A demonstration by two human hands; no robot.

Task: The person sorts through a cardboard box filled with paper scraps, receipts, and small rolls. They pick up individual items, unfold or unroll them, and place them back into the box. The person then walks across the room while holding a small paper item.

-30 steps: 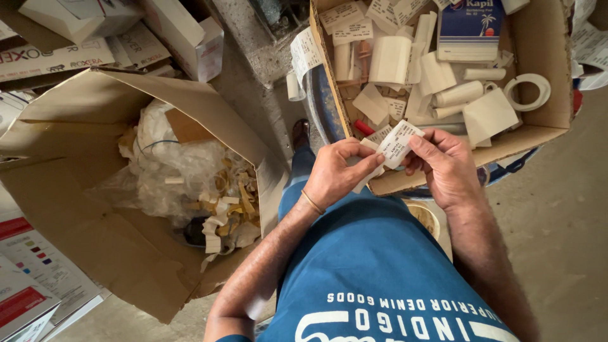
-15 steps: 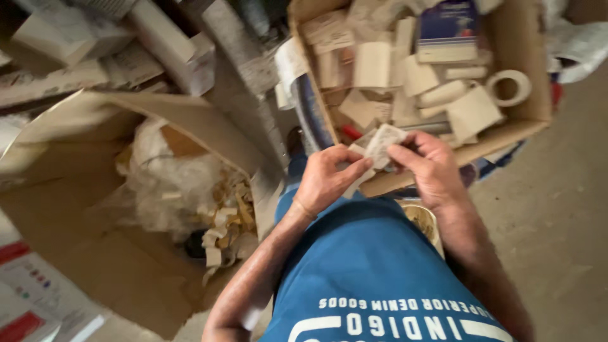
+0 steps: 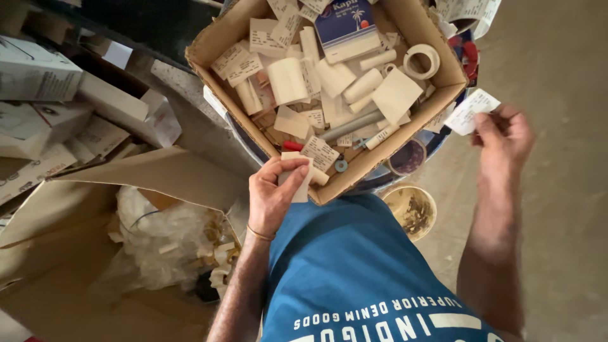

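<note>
The floor was bare grey concrete, crowded on one side with cartons and loose packaging. From my remote seat I looked down on an open cardboard box full of white pipe fittings, short white tubes, a ring of tape and many small printed labels, with a blue packet at its far end.

Half a second earlier both hands were together in front of the box, working on one small white piece. Now they had separated. The right hand had swung out over the floor, its thumb and fingers pinched on a small white paper label, which was well apart from the box. I judged that the label was peeled or pulled off the piece, so the two things were being sorted separately.

The left hand stayed at the near corner of the box, closed around the white fitting. This piece looked pale, plain and block-like, and it was touching the box edge. Beside it, at the left, a bigger open carton held crumpled clear plastic and more small fittings.
</note>
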